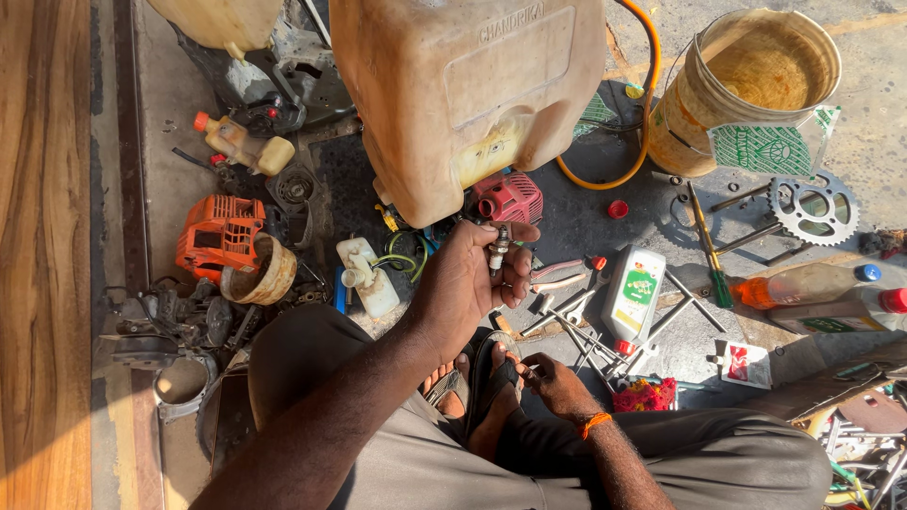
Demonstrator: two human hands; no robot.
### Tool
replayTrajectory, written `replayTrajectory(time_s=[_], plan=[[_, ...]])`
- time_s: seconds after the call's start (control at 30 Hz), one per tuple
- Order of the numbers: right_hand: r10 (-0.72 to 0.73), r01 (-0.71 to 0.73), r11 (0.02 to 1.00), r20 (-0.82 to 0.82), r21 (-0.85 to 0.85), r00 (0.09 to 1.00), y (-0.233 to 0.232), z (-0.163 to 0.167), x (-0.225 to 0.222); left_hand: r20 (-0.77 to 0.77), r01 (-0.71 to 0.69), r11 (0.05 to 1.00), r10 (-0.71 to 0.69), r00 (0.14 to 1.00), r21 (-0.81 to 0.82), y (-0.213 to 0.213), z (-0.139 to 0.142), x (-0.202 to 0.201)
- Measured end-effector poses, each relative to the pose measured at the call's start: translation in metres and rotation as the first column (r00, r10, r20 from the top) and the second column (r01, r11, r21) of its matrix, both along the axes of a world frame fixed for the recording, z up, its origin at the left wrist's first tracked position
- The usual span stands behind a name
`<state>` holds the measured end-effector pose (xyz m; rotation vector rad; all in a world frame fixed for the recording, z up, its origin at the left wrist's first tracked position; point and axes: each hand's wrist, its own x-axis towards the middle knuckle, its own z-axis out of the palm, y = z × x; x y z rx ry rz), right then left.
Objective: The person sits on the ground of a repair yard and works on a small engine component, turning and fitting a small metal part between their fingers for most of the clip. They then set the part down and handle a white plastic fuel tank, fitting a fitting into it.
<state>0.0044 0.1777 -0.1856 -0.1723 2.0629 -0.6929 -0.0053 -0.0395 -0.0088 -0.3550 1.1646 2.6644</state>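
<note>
Holding a small spark plug (pixel 500 247) clamped in the left hand's (pixel 470 283) fingertips below the big tank (pixel 463 85), the right hand (pixel 557 385), fingers curled shut, rests by the foot; fitting looks undone.

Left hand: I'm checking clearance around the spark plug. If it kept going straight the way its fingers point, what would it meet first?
The left hand, holding a spark plug, points up and right. Going on, it would probably first meet the pink engine part below the large jug, though depth is hard to judge from above.
</note>
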Motion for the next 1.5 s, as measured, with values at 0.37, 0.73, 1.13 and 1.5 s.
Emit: replayTrajectory(time_s=[0.37, 0.73, 1.13, 1.5], plan=[[0.011, -0.011, 1.000, 0.006, -0.005, 1.000, -0.001, 0.001, -0.002, -0.032, 0.001, 1.000, -0.001, 0.999, 0.002, 0.001, -0.006, -0.002], [0.000, 0.000, 1.000, 0.008, -0.008, 1.000, -0.002, 0.004, -0.003, -0.008, 0.088, 0.996, -0.088, 0.996, -0.005, 0.004, 0.002, -0.001], [0.005, -0.005, 1.000, 0.004, -0.022, 1.000, -0.004, 0.008, -0.002, 0.113, -0.045, 0.998, 0.040, 0.993, 0.044, 0.007, -0.009, -0.001], [0.005, -0.005, 1.000, 0.003, -0.002, 1.000, -0.003, 0.010, -0.004, 0.013, -0.221, 0.890, 0.246, 0.969, -0.398, 0.000, -0.013, -0.011]])
